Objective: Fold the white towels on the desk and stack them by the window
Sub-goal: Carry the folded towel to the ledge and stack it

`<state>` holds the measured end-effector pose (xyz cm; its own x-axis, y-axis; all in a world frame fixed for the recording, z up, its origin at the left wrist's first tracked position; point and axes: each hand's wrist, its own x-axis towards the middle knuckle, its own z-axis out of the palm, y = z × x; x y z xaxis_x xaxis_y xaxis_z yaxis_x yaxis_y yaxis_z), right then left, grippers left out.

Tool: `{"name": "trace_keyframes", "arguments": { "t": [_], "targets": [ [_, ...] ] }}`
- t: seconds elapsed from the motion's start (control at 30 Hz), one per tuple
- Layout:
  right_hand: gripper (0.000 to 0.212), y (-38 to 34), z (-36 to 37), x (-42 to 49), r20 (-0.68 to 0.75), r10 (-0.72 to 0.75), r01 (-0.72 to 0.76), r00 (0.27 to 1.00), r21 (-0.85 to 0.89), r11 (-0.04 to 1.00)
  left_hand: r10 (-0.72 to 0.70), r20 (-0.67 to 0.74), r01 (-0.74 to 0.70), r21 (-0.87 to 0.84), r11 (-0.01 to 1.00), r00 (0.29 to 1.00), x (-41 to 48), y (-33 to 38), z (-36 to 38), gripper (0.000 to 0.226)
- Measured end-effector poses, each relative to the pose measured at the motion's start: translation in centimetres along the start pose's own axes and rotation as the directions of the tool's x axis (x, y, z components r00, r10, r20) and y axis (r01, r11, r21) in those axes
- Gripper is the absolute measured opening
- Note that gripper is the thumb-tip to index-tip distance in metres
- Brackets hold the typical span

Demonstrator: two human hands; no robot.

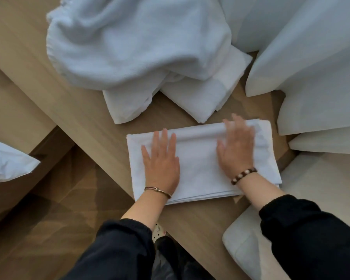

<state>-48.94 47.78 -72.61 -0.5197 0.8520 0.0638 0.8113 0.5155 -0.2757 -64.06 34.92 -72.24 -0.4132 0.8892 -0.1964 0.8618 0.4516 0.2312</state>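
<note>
2 grips lie flat, fingers straight and spread: left grip (pixel 161 164) and right grip (pixel 236 152) press the folded white towel (pixel 198 158) on the worktop (pixel 200 219); crumpled towels (pixel 129 47) heaped just beyond.

Several plump white pillows (pixel 315 67) lie overlapping along the right side, above a cream upholstered seat cushion (pixel 245 245). Another white pillow corner (pixel 6 160) pokes in at the left edge over the brown wood-plank floor (pixel 49 219). A white perforated clog (pixel 158 232) stands on that floor.

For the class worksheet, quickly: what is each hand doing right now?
Left hand: open, flat on the folded towel.
Right hand: open, blurred, on the same towel.
</note>
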Motion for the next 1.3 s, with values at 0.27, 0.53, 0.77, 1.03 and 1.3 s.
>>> {"name": "trace_keyframes", "arguments": {
  "t": [0.27, 0.53, 0.77, 1.03, 1.3],
  "targets": [
    [0.066, 1.2, 3.3, -3.5, 0.361, 0.028, 0.055, 0.932, -0.219, 0.974, 0.124, 0.147, -0.145, 0.146, 0.979, 0.981, -0.9, -1.4, 3.7, 0.068],
    [0.063, 1.8, 1.1, -3.4, 0.228, 0.275, -0.245, 0.934, -0.152, 0.958, -0.078, 0.112, 0.063, 0.134, 0.989, 0.991, 0.0, -2.2, 2.6, 0.063],
    [0.064, 0.0, 3.5, -2.8, 0.393, -0.128, 0.185, 0.911, -0.111, 0.976, 0.091, 0.168, -0.122, 0.185, 0.975, 0.982, 0.7, -3.3, 2.9, 0.064],
    [0.064, 5.8, 1.6, -3.1, 0.223, 0.332, -0.283, 0.917, -0.226, 0.932, -0.034, 0.098, 0.014, 0.194, 0.981, 0.995, -0.6, -5.0, 2.9, 0.066],
    [0.066, 2.7, -2.1, -2.5, 0.411, 0.293, -0.196, 0.863, -0.261, 0.945, -0.083, 0.271, 0.031, 0.19, 0.981, 0.959, -1.2, -3.3, -1.4, 0.078]
  ]
}}
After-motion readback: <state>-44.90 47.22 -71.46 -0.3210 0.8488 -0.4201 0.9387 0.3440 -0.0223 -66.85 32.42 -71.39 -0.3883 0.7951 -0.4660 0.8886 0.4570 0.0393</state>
